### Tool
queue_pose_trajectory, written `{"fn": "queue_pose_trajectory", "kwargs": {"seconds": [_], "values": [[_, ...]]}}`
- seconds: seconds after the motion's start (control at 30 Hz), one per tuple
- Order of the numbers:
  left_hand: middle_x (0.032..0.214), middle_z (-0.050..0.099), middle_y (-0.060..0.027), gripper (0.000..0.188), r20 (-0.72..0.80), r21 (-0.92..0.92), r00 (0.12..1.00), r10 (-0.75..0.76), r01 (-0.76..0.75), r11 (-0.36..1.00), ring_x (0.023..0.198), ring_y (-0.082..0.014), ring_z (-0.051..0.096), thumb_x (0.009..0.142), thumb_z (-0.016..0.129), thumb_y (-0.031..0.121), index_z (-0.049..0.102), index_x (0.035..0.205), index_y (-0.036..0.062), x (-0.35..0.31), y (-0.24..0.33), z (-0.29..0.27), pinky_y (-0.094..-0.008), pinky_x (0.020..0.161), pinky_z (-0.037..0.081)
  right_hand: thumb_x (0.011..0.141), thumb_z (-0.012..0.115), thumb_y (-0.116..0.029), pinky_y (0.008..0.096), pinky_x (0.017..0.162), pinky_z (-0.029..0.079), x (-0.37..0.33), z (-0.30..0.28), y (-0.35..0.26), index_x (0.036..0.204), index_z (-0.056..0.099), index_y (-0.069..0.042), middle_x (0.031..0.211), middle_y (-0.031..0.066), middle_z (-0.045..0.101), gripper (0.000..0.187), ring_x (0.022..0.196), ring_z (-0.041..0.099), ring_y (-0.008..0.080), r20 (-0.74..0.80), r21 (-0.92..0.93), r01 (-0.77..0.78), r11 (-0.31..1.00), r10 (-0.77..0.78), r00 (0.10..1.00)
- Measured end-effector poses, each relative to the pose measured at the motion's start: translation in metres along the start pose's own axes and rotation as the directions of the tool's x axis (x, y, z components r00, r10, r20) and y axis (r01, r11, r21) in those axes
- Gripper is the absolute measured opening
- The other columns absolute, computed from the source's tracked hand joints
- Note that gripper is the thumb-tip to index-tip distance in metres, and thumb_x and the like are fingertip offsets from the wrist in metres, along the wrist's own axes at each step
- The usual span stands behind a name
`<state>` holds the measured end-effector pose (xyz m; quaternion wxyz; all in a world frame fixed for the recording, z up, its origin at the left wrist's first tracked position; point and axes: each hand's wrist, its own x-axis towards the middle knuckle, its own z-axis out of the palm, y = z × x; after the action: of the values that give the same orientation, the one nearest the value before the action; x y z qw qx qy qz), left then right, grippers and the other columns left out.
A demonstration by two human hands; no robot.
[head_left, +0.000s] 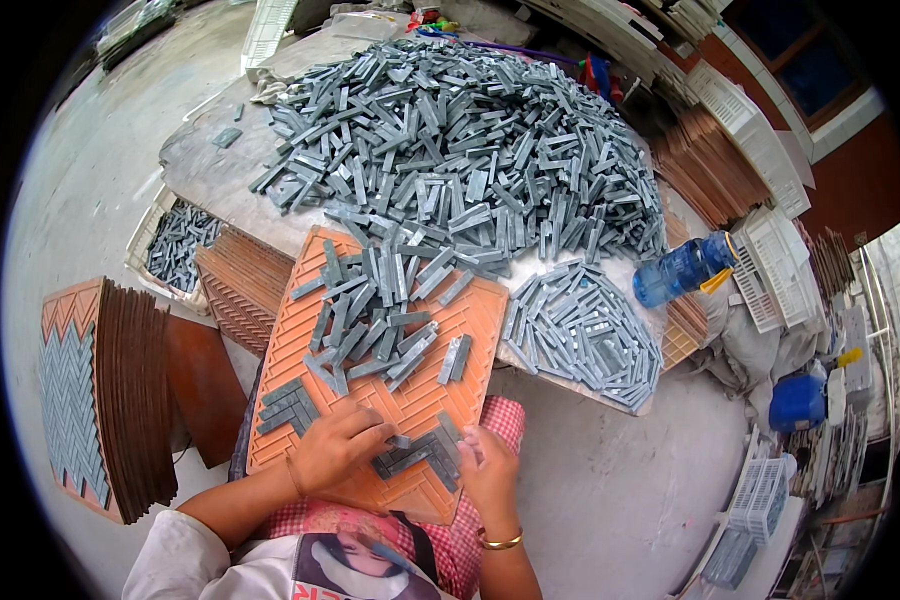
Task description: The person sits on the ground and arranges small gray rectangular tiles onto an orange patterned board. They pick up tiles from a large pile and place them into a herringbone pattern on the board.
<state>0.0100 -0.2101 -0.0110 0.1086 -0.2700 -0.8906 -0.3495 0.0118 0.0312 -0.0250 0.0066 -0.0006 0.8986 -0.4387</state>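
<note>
On my lap lies an orange mould tray [483, 330] with herringbone grooves. Several grey stone strips [434, 452] fill grooves near its lower right, and another small group [287, 408] sits in grooves at the left. My left hand [338, 442] is closed over the tray's lower part, a short stone strip [400, 441] at its fingertips. By the tray's right edge, my right hand [490, 468] has its fingers pinched together beside the filled grooves. What it holds, if anything, is hidden. A loose heap of strips [375, 310] covers the upper tray.
A big mound of stone strips [470, 150] covers the table [205, 165] ahead. Nearer right are more strips [580, 330] and a blue water bottle [685, 268]. Stacked trays [135, 400], one filled on top, stand left. White crates [765, 270] and a blue jug [798, 403] are right.
</note>
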Motion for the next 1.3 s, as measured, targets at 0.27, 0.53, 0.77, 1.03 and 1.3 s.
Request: {"fn": "queue_pose_trajectory", "kwargs": {"seconds": [0.27,0.53,0.77,1.03,1.3], "values": [[0.091,0.059,-0.0078,0.032,-0.01,-0.025,0.998,0.06,-0.06,0.998,0.081,-0.0245,0.058,0.071,0.073,0.015,0.063,0.099,0.0032,0.0,0.015,0.008,-0.0315,0.069,0.05,0.078,0.072,0.0,0.0273,0.063,0.053,-0.005,-0.019,-0.016,0.103,0.066,0.0,0.089,0.0098,0.066,0.026,0.073,0.065,0.0142,0.064,0.14,0.026,0.99,-0.035,0.997],[0.098,0.06,-0.0094,0.036,0.022,-0.048,0.998,0.057,-0.056,0.997,0.087,-0.0263,0.059,0.069,0.072,0.013,0.061,0.103,0.0039,-0.005,0.017,0.015,-0.0343,0.074,0.051,0.075,0.075,-0.005,0.0338,0.072,0.052,-0.002,-0.002,-0.023,0.096,0.068,-0.003,0.09,0.0112,0.064,0.022,0.082,0.064,0.0272,0.145,0.008,0.398,0.917,-0.395,0.907],[0.101,0.061,-0.0097,0.032,-0.083,0.018,0.993,-0.089,0.091,0.996,0.091,-0.0282,0.06,0.072,0.069,0.006,0.062,0.103,0.0042,-0.026,-0.009,-0.006,-0.0362,0.079,0.051,0.075,0.072,-0.003,0.0347,0.076,0.05,0.036,0.0,-0.011,0.092,0.068,-0.002,0.094,0.0102,0.062,0.017,0.086,0.063,0.0272,0.247,0.03,0.438,0.898,-0.432,0.868],[0.104,0.06,-0.0085,0.032,0.03,0.064,1.0,0.002,-0.004,0.998,0.098,-0.0255,0.058,0.074,0.065,0.015,0.063,0.104,0.0031,-0.044,-0.007,0.003,-0.0344,0.082,0.05,0.072,0.07,-0.001,0.0372,0.078,0.047,0.058,-0.001,-0.011,0.094,0.065,-0.002,0.092,0.0111,0.058,0.022,0.089,0.058,0.0301,0.455,0.061,0.488,0.871,-0.46,0.763],[0.101,0.058,-0.0067,0.033,0.069,0.086,0.995,0.071,-0.076,0.993,0.094,-0.0225,0.056,0.075,0.055,0.014,0.062,0.104,0.0019,-0.023,-0.003,0.026,-0.0322,0.081,0.049,0.074,0.071,-0.003,0.0331,0.076,0.05,0.069,-0.002,-0.017,0.094,0.068,-0.002,0.093,0.0112,0.065,0.02,0.086,0.063,0.0266,0.434,0.018,0.524,0.852,-0.479,0.763]]}}
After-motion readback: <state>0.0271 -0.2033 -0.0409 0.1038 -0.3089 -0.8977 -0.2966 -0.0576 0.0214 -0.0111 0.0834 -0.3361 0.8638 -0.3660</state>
